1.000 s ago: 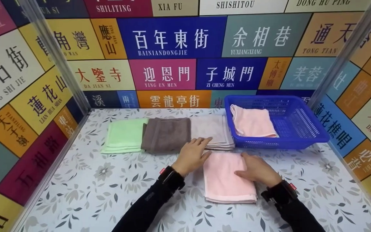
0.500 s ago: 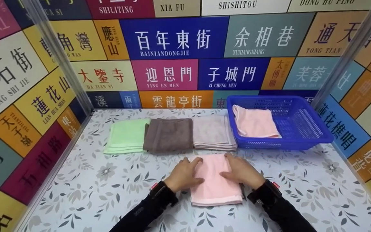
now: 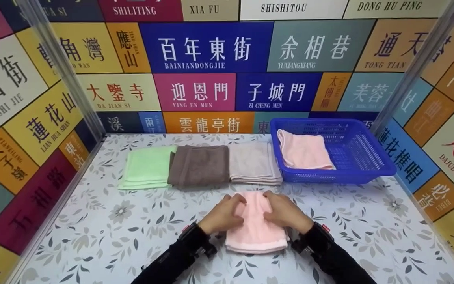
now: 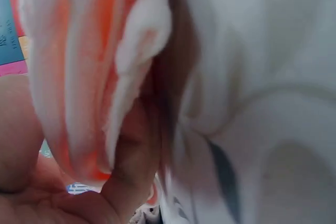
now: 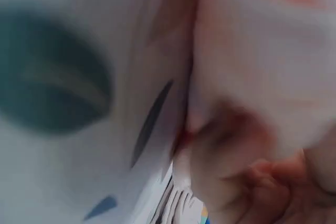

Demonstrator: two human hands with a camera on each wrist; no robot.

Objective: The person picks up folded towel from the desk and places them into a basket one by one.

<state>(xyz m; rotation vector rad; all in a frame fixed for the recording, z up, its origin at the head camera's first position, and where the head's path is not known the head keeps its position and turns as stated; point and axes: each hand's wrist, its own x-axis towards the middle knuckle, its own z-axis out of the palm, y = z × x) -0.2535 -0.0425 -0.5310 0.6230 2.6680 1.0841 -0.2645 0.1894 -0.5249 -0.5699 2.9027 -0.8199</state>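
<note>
- The left grip (image 3: pixel 224 213) grasps the folded pink cloth (image 3: pixel 255 233) by its left side; the left wrist view shows thumb and fingers pinching several layers together, which probably stops the folds from sliding apart.
- The right grip (image 3: pixel 287 212) grasps the opposite side, thumb on top. The right wrist view is blurred, so the exact finger placement there cannot be told.
- Held from both sides, the cloth's middle is ruffled between the thumbs while its near edge lies flatter; the paired hold seems meant to carry or square the bundle evenly.
- This pink cloth is at the front of the patterned surface (image 3: pixel 105 236), directly before the person, likely because both arms reach it there without crossing.
- Behind it stand a green stack (image 3: pixel 147 165), a brown stack (image 3: pixel 201 165) and a pale stack (image 3: pixel 252 161), side by side in a row. One color per pile suggests deliberate sorting, with folded edges facing the person for easy counting.
- The blue basket (image 3: pixel 339 176) sits just right of the pale stack, within the right arm's reach; another pink cloth (image 3: pixel 306 150) lies in its left part, one edge against the wall, perhaps simply awaiting handling.
</note>
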